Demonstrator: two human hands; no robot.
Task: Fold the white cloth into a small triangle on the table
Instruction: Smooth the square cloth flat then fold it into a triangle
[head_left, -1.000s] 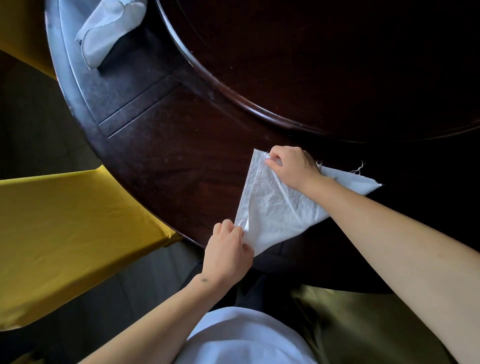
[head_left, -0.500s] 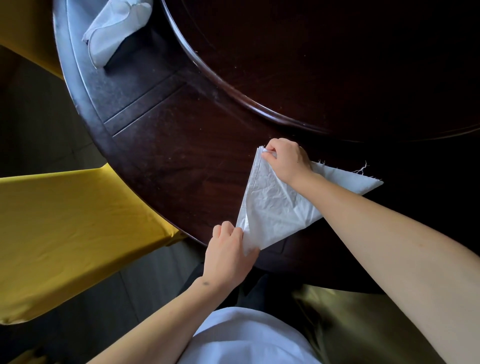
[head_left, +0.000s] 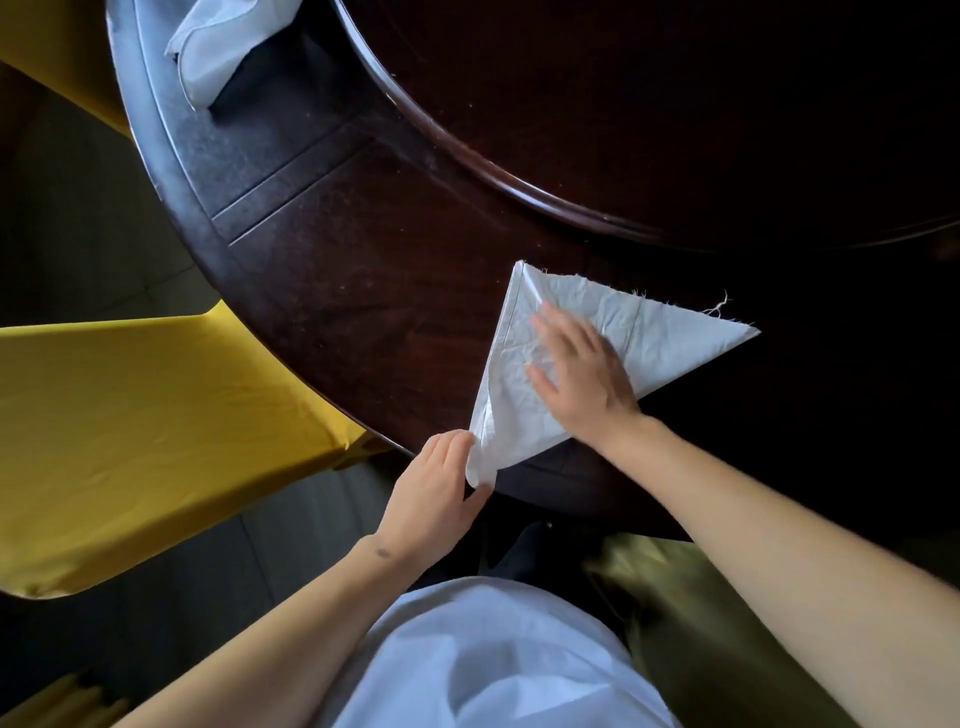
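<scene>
Round dark wood table (head_left: 363, 291), polished, raised inner disc (head_left: 675, 130) at centre. White cloth (head_left: 649, 332) folded to triangle, flat on outer ring, one tip overhanging near edge, frayed threads along far side. Second white cloth (head_left: 218, 41), bunched, on ring near far left edge.

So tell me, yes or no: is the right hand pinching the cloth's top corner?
No. The right hand lies flat and open on the middle of the white cloth, away from its top corner.
</scene>
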